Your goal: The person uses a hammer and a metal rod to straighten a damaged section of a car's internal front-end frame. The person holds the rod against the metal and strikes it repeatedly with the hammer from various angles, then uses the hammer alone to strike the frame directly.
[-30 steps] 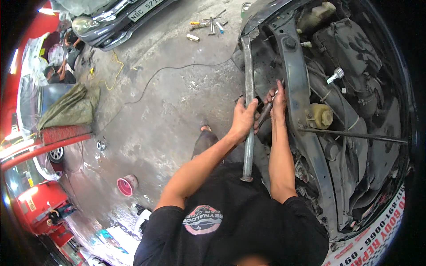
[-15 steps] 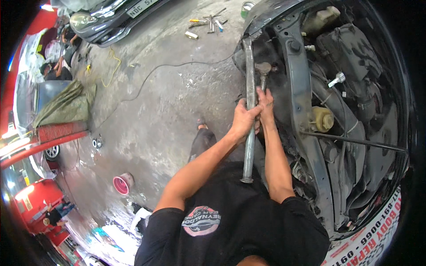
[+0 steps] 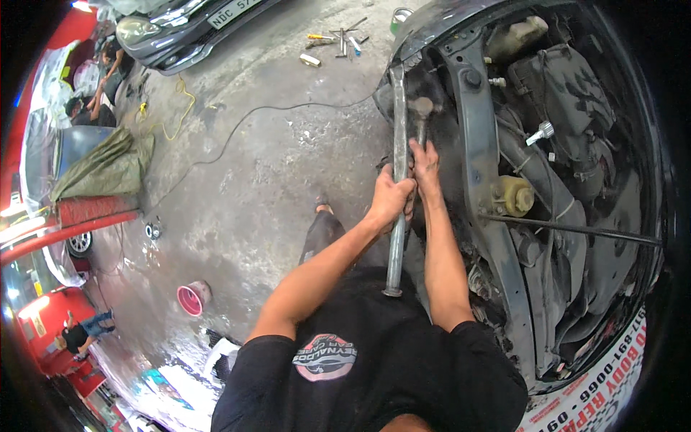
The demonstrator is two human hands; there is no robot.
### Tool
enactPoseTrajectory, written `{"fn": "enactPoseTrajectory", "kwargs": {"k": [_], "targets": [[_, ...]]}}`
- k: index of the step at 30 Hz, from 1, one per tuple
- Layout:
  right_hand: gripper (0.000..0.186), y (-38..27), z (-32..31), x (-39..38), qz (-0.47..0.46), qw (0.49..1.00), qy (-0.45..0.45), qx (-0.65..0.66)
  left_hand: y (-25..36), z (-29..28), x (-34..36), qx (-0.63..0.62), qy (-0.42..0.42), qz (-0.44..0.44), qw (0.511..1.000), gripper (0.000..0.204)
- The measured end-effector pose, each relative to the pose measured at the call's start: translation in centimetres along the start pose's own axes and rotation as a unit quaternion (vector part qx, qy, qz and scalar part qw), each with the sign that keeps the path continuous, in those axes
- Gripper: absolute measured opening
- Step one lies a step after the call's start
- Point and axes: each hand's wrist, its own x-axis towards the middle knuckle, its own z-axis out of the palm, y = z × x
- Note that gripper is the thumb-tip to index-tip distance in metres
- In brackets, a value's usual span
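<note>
Wearer stands at the front corner of a dark car [image 3: 481,144]; its engine bay is exposed on the right of view. Left hand [image 3: 392,196]: closed around a long grey metal bar [image 3: 400,119] near mid-length. Bar runs nearly upright in view, flared lower end over the wearer's black shirt [image 3: 403,345], upper end at the car's corner; contact there cannot be judged. Right hand [image 3: 427,171]: gripping the handle of a hammer [image 3: 423,108], head pointing away from the wearer, just right of the bar. Hands sit close together; fingers partly hidden behind the bar. In the bay: a yellowish reservoir [image 3: 517,197], a white-and-silver fitting [image 3: 540,133], and a thin dark rod [image 3: 576,230] crossing below both. On the concrete floor [image 3: 245,209]: a dark cable [image 3: 252,111] curving toward the car, assorted hand tools [image 3: 342,43] near the top, a pink bucket [image 3: 191,299] tipped toward the camera at lower left.
</note>
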Motion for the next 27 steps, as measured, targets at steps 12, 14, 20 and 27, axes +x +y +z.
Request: {"fn": "enactPoseTrajectory", "kwargs": {"k": [12,14,20,27], "targets": [[0.031,-3.1,0.3,-0.2,-0.008,0.972,0.08,0.221,1.5,-1.8,0.8,-0.033,-0.023,-0.032,0.999,0.042],[0.032,-2.7,1.4,0.5,-0.012,0.992,0.025,0.124,2.1,-1.9,0.8,-0.048,-0.028,-0.044,0.997,0.042],[0.04,-1.0,1.0,-0.7,-0.072,0.996,-0.01,-0.051,1.6,-1.8,0.8,-0.059,-0.035,-0.03,0.997,0.032],[0.031,-2.4,-0.6,0.1,0.017,0.983,0.074,0.169,1.6,-2.8,1.0,-0.041,-0.028,-0.061,0.997,0.038]]}}
